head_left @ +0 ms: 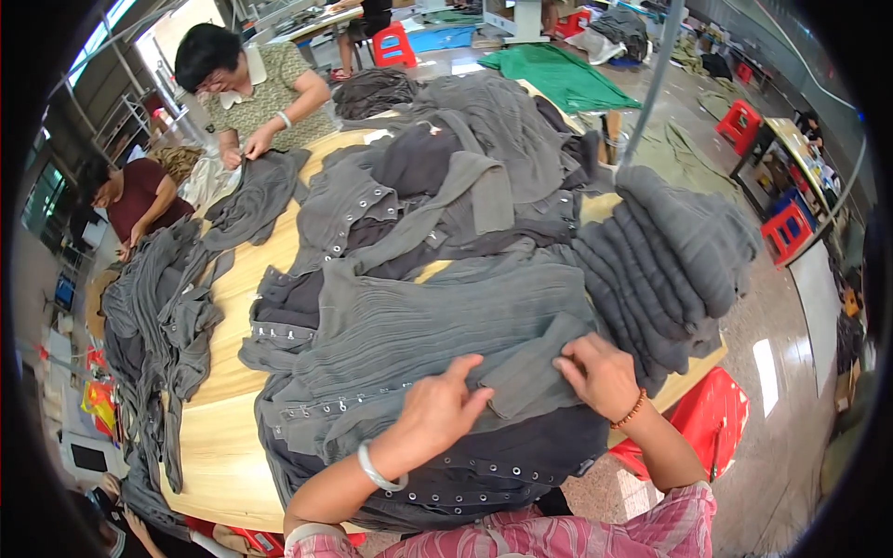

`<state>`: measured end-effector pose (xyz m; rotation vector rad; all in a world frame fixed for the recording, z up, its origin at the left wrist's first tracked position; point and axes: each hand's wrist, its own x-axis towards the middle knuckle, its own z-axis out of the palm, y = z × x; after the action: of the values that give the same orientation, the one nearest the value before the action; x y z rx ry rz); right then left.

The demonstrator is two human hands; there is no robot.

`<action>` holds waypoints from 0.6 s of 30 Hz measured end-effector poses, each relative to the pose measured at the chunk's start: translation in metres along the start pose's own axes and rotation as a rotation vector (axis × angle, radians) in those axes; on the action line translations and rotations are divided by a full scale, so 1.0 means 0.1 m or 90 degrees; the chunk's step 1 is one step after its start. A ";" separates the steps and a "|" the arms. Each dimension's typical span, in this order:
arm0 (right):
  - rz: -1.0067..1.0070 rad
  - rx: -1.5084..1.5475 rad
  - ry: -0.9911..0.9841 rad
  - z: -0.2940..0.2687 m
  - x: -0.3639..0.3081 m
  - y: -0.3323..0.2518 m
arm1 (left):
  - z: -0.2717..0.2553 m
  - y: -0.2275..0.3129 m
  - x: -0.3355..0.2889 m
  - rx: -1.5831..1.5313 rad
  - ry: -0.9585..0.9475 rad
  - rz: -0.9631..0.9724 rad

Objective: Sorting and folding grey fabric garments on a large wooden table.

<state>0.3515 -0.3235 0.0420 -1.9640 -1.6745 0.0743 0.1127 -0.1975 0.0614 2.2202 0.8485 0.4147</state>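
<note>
A grey ribbed garment (446,316) with a row of metal hooks along its near edge lies spread in front of me. One of its sleeves (530,377) is laid back over the body. My left hand (437,409) rests on the cloth left of the sleeve, thumb and forefinger apart, holding nothing. My right hand (603,377) has curled fingers at the sleeve's right edge and grips the fabric there. Beneath lie darker garments (493,479) with metal eyelets, hanging over the table's near edge.
A thick stack of folded grey garments (679,260) stands to the right. More grey garments (446,177) cover the wooden table (219,437). At the far left, another person (265,102) handles a grey piece. A red stool (693,423) is beside the near right edge.
</note>
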 end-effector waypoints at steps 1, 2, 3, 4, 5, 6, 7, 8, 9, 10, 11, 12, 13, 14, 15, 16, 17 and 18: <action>-0.004 -0.035 -0.078 0.08 0.01 0.09 | -0.17 -0.03 0.05 0.014 0.025 -0.012; 0.020 -0.015 -0.106 0.09 0.03 0.16 | -0.31 -0.17 0.12 -0.021 0.063 -0.033; 0.038 0.015 -0.089 0.04 0.09 0.20 | -0.45 -0.29 0.23 -0.013 0.117 -0.086; 0.054 0.050 -0.073 -0.05 0.18 0.19 | -0.60 -0.49 0.35 -0.033 0.185 -0.093; 0.080 0.071 -0.060 -0.10 0.34 0.11 | -0.76 -0.79 0.44 0.012 0.263 -0.088; 0.099 0.099 -0.040 -0.12 0.47 0.08 | -0.94 -1.08 0.52 0.053 0.298 -0.118; 0.081 0.071 -0.015 -0.10 0.62 0.06 | -1.07 -1.38 0.59 0.085 0.320 -0.162; 0.060 0.041 0.014 -0.05 0.80 0.04 | -1.18 -1.75 0.61 0.090 0.345 -0.151; 0.033 0.053 0.050 0.03 0.98 0.04 | -1.26 -2.06 0.66 0.101 0.320 -0.185; 0.047 0.077 0.064 0.14 1.17 0.08 | -1.30 -2.36 0.67 0.025 0.297 -0.224; 0.051 0.095 0.061 0.24 1.38 0.10 | -1.29 -2.55 0.68 -0.051 0.270 -0.262; 0.062 0.087 0.080 0.32 1.57 0.17 | -1.18 -2.49 0.76 0.025 0.259 -0.248; 0.093 0.049 0.101 0.47 1.78 0.25 | -1.16 -2.46 0.77 0.053 0.244 -0.256; 0.114 0.064 0.135 0.55 1.98 0.32 | -1.12 -2.43 0.79 0.075 0.229 -0.260; 0.133 0.082 0.167 0.66 2.17 0.42 | -1.08 -2.38 0.81 0.063 0.223 -0.255; 0.129 0.111 0.204 0.80 2.37 0.54 | -1.09 -2.32 0.82 0.063 0.212 -0.264; 0.124 0.143 0.237 0.93 2.54 0.64 | -1.09 -2.31 0.81 0.064 0.202 -0.279; 0.157 0.177 0.203 0.98 2.67 0.62 | -1.09 -2.30 0.77 0.065 0.228 -0.237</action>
<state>0.4280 -0.0440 0.0132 -1.8478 -1.1501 0.0770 0.0100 0.0319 -0.0244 2.0438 1.4718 0.6064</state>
